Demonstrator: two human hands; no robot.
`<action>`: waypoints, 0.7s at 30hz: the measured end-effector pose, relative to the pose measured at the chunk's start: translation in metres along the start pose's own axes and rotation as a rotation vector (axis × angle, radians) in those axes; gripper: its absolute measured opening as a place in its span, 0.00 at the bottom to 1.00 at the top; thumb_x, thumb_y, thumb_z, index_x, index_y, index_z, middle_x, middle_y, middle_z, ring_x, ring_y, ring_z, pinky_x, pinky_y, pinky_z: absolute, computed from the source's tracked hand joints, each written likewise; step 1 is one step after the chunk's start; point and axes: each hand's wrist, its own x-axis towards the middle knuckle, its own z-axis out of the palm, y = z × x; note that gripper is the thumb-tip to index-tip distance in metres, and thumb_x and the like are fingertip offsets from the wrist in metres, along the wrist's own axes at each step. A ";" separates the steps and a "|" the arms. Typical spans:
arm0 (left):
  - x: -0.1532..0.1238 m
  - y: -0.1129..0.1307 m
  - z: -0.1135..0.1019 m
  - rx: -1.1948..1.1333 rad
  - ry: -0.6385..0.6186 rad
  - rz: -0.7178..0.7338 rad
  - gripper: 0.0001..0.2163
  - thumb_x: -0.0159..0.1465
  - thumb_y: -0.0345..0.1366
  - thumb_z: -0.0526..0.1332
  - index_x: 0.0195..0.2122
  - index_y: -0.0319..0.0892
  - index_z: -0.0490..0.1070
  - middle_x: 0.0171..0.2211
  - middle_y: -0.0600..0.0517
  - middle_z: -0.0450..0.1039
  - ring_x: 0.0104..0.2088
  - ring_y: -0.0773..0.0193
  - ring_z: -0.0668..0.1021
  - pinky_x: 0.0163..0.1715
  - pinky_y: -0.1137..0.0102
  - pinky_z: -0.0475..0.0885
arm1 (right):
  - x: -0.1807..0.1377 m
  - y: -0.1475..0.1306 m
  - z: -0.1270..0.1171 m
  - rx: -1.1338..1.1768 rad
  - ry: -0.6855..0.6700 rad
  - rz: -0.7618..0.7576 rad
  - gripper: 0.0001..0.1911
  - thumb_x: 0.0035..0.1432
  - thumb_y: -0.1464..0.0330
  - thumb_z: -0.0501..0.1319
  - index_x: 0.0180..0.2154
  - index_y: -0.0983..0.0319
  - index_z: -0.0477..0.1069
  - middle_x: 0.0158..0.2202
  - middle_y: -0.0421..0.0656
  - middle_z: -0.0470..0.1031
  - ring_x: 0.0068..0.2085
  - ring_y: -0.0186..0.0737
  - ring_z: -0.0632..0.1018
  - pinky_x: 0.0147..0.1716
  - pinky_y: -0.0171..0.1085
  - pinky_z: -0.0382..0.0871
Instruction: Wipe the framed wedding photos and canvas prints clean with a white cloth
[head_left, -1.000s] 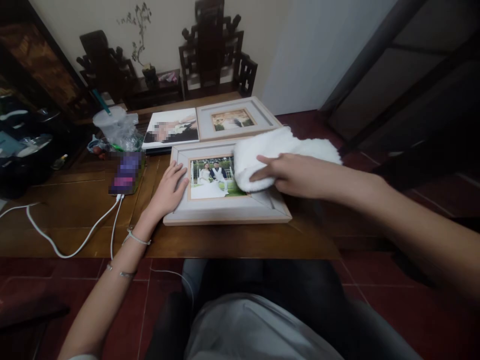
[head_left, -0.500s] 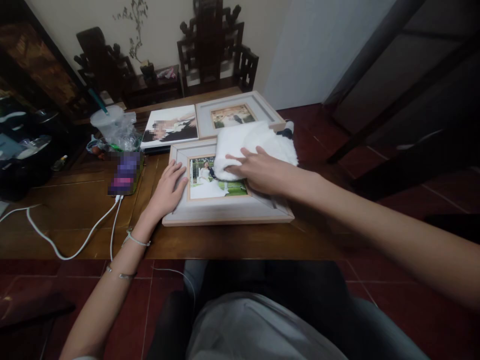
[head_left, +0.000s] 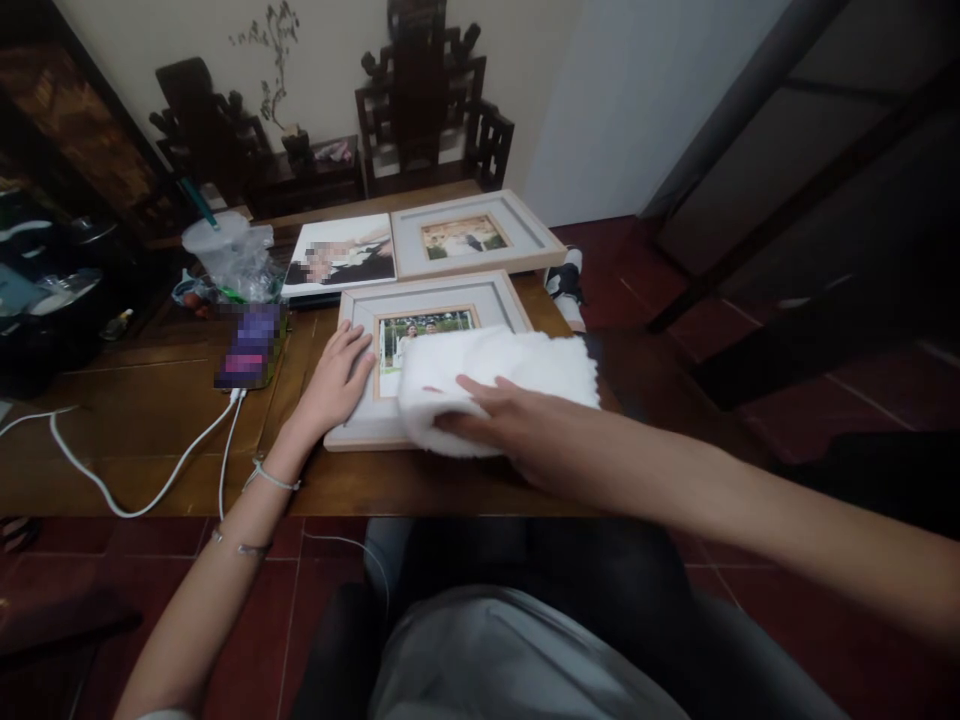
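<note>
A picture frame (head_left: 356, 425) with a pale wooden edge and a white mat lies flat near the table's front edge, holding a photo (head_left: 390, 345) of people outdoors. Across its left side rests my left hand (head_left: 341, 380), fingers stretched out flat. My right hand (head_left: 517, 425) grips a folded white fluffy cloth (head_left: 487, 355), thumb tucked into the fold. The cloth lies over the frame's lower right part and hides much of the photo and that corner.
Behind are a second picture frame (head_left: 517, 235) and a white-edged photo panel (head_left: 341, 245). To the left lie a phone (head_left: 251, 345) with white cables (head_left: 180, 490), and a plastic cup (head_left: 217, 240) with a straw. A shoe (head_left: 566, 285) shows past the table (head_left: 450, 490). Dark carved chairs (head_left: 420, 100) stand behind.
My right hand has drawn the white cloth from the frame's upper right toward its lower right, uncovering the upper part and the shoe beyond. My left hand stays in place.
</note>
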 end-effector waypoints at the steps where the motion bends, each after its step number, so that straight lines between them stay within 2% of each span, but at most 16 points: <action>1: 0.000 0.000 0.000 0.000 -0.001 0.002 0.20 0.73 0.42 0.51 0.60 0.38 0.71 0.66 0.39 0.67 0.71 0.50 0.61 0.70 0.46 0.56 | 0.010 0.009 -0.001 -0.001 -0.002 0.040 0.43 0.52 0.87 0.50 0.68 0.60 0.61 0.66 0.54 0.67 0.67 0.55 0.66 0.59 0.54 0.68; 4: 0.001 -0.002 0.001 -0.004 -0.002 0.002 0.20 0.74 0.42 0.51 0.60 0.38 0.71 0.66 0.40 0.66 0.71 0.51 0.61 0.70 0.46 0.56 | 0.040 0.046 -0.006 -0.063 0.032 0.164 0.44 0.51 0.89 0.49 0.67 0.60 0.62 0.71 0.54 0.57 0.69 0.62 0.60 0.59 0.63 0.64; 6: 0.001 -0.003 0.001 -0.007 -0.002 0.003 0.20 0.74 0.42 0.51 0.60 0.37 0.71 0.66 0.39 0.66 0.71 0.51 0.61 0.70 0.47 0.56 | 0.058 0.071 -0.006 -0.118 0.082 0.214 0.44 0.51 0.88 0.49 0.67 0.57 0.62 0.74 0.48 0.51 0.71 0.67 0.54 0.60 0.71 0.57; 8: 0.001 -0.003 0.001 -0.007 -0.002 0.004 0.20 0.74 0.42 0.51 0.59 0.38 0.71 0.66 0.39 0.66 0.71 0.51 0.61 0.70 0.47 0.56 | 0.071 0.091 -0.003 -0.154 0.092 0.241 0.42 0.53 0.87 0.49 0.66 0.55 0.63 0.75 0.44 0.50 0.71 0.69 0.51 0.60 0.74 0.52; 11: 0.001 -0.003 0.001 -0.010 -0.001 0.003 0.20 0.74 0.42 0.51 0.59 0.38 0.71 0.66 0.39 0.67 0.71 0.51 0.61 0.70 0.47 0.57 | 0.079 0.102 0.006 -0.186 0.028 0.243 0.40 0.54 0.87 0.47 0.66 0.59 0.65 0.74 0.47 0.53 0.70 0.69 0.55 0.59 0.72 0.55; 13: 0.001 -0.003 0.001 -0.012 0.000 0.004 0.19 0.74 0.41 0.51 0.59 0.38 0.71 0.66 0.39 0.67 0.71 0.51 0.61 0.70 0.47 0.57 | 0.076 0.095 0.010 -0.186 -0.011 0.209 0.41 0.53 0.87 0.48 0.66 0.60 0.65 0.73 0.49 0.55 0.68 0.68 0.60 0.57 0.70 0.60; 16: 0.001 -0.003 0.002 -0.012 0.001 0.002 0.19 0.73 0.42 0.52 0.59 0.40 0.71 0.66 0.41 0.67 0.71 0.51 0.61 0.70 0.46 0.56 | 0.059 0.069 0.005 -0.123 -0.049 0.149 0.40 0.51 0.85 0.52 0.64 0.58 0.68 0.71 0.51 0.59 0.64 0.66 0.67 0.54 0.65 0.66; 18: 0.001 -0.003 0.002 -0.013 0.001 -0.003 0.19 0.73 0.42 0.51 0.59 0.40 0.71 0.66 0.40 0.67 0.71 0.51 0.61 0.69 0.45 0.56 | 0.044 0.046 -0.008 -0.052 -0.113 0.129 0.38 0.52 0.84 0.54 0.63 0.58 0.70 0.67 0.54 0.67 0.60 0.62 0.72 0.53 0.60 0.69; 21: 0.001 -0.002 0.001 -0.010 0.002 -0.008 0.20 0.73 0.42 0.51 0.59 0.38 0.72 0.66 0.39 0.67 0.71 0.51 0.61 0.70 0.46 0.56 | 0.022 0.012 -0.035 0.078 -0.260 0.138 0.35 0.54 0.82 0.54 0.61 0.56 0.73 0.54 0.54 0.78 0.49 0.54 0.80 0.46 0.48 0.74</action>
